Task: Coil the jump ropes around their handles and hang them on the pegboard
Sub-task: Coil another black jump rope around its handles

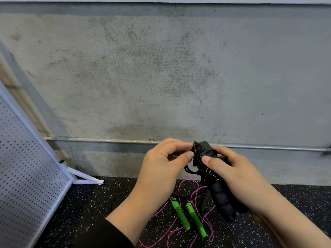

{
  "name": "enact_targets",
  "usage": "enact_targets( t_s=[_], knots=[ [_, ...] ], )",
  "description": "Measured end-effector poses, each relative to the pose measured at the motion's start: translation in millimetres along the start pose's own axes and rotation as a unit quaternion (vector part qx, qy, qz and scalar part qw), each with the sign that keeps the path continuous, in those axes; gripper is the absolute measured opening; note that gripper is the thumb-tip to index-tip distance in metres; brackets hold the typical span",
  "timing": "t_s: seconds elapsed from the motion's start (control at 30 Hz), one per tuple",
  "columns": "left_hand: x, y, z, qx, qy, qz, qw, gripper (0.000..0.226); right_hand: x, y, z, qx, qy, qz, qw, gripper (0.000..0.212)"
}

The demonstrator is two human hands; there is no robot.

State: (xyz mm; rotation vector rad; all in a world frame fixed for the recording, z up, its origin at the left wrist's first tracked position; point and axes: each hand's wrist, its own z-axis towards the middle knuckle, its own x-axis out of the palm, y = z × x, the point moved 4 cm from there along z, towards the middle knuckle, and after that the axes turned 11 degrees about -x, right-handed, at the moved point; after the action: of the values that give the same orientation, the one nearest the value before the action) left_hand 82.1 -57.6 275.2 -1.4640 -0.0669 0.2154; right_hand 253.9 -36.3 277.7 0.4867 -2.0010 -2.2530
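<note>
Right now both hands meet in front of the grey concrete wall (161, 68). The right hand (238, 178) is wrapped round a pair of black foam jump rope handles (221, 196), thumb pressed on the thin black cord (200, 161) wound round their upper end. The left hand (161, 167) pinches that cord just left of the grip, fingers curled. Below the grip, on the speckled black rubber floor (295, 212), lie two bright green handles (187, 217) side by side amid a loose pink-purple rope (161, 212). Far left of the grip leans the white perforated pegboard (23, 167), its edge slanting down to the floor, with bare floor between it and the hands.
</note>
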Motion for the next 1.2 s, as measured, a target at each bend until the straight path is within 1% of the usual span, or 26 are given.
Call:
enact_targets(
  t_s=[0.1, 0.17, 0.27, 0.37, 0.43, 0.53, 0.6, 0.67, 0.77, 0.83, 0.9, 0.97, 1.03, 1.07, 1.13, 1.17, 1.2],
  knots=[
    [2.8, 6.7, -0.3, -0.038, 0.010, -0.002, 0.999, 0.024, -7.7, -3.7, 4.3, -0.023, -0.010, -0.090, 0.996, 0.018],
    [3.7, 9.8, 1.7, -0.045, 0.016, 0.042, 0.998, 0.022, -9.6, -4.7, 5.3, -0.034, 0.003, -0.144, 0.989, 0.023],
    [2.4, 10.7, 6.9, -0.046, 0.024, 0.107, 0.993, 0.022, -9.0, -8.4, 4.2, -0.032, 0.031, -0.164, 0.985, 0.026],
    [1.1, 7.3, 8.7, -0.052, 0.053, 0.145, 0.987, 0.018, -11.0, -11.7, 3.4, -0.021, 0.057, -0.179, 0.982, 0.027],
    [-1.1, 4.7, 8.4, -0.027, 0.060, 0.199, 0.978, 0.014, -12.4, -13.6, 3.6, -0.012, 0.071, -0.195, 0.978, 0.024],
    [-3.6, -2.1, 6.5, 0.078, 0.054, 0.314, 0.945, 0.009, -12.6, -14.2, 5.8, -0.005, 0.080, -0.221, 0.972, 0.022],
    [-3.8, -4.6, 5.5, 0.130, 0.061, 0.355, 0.924, 0.008, -11.6, -16.5, 7.8, 0.003, 0.094, -0.243, 0.965, 0.025],
    [-5.9, -4.7, 4.3, 0.139, 0.071, 0.354, 0.922, 0.007, -8.3, -20.7, 9.9, 0.018, 0.112, -0.267, 0.957, 0.029],
    [-8.3, -4.2, 3.0, 0.133, 0.094, 0.357, 0.920, 0.007, -0.5, -30.6, 11.4, 0.024, 0.133, -0.316, 0.939, 0.044],
    [-9.8, -1.3, 4.1, 0.106, 0.078, 0.340, 0.931, 0.009, 6.6, -32.9, 11.4, 0.000, 0.147, -0.341, 0.928, 0.049],
    [-10.9, 2.0, 6.2, 0.066, 0.051, 0.300, 0.950, 0.014, 11.0, -31.3, 10.1, -0.021, 0.146, -0.342, 0.928, 0.048],
    [-9.6, 5.1, 8.0, 0.028, 0.060, 0.291, 0.954, 0.022, 12.1, -30.8, 9.7, -0.032, 0.127, -0.333, 0.934, 0.050],
    [-11.0, 6.2, 9.9, -0.003, 0.069, 0.267, 0.961, 0.031, 11.6, -31.1, 11.4, -0.035, 0.087, -0.296, 0.950, 0.056],
    [-13.2, 5.0, 10.8, -0.014, 0.055, 0.231, 0.971, 0.032, 11.1, -31.3, 12.7, -0.037, 0.061, -0.272, 0.960, 0.057],
    [-19.5, 6.3, 11.3, -0.038, -0.017, 0.119, 0.992, 0.029, 10.4, -29.8, 15.4, -0.049, 0.014, -0.232, 0.971, 0.054],
    [-22.3, 10.4, 11.2, -0.062, -0.058, 0.051, 0.995, 0.025, 10.9, -28.2, 16.0, -0.056, -0.004, -0.215, 0.975, 0.052],
    [-23.3, 15.9, 10.8, -0.101, -0.090, -0.011, 0.991, 0.021, 11.8, -27.5, 16.8, -0.059, -0.014, -0.207, 0.976, 0.051]
  ],
)
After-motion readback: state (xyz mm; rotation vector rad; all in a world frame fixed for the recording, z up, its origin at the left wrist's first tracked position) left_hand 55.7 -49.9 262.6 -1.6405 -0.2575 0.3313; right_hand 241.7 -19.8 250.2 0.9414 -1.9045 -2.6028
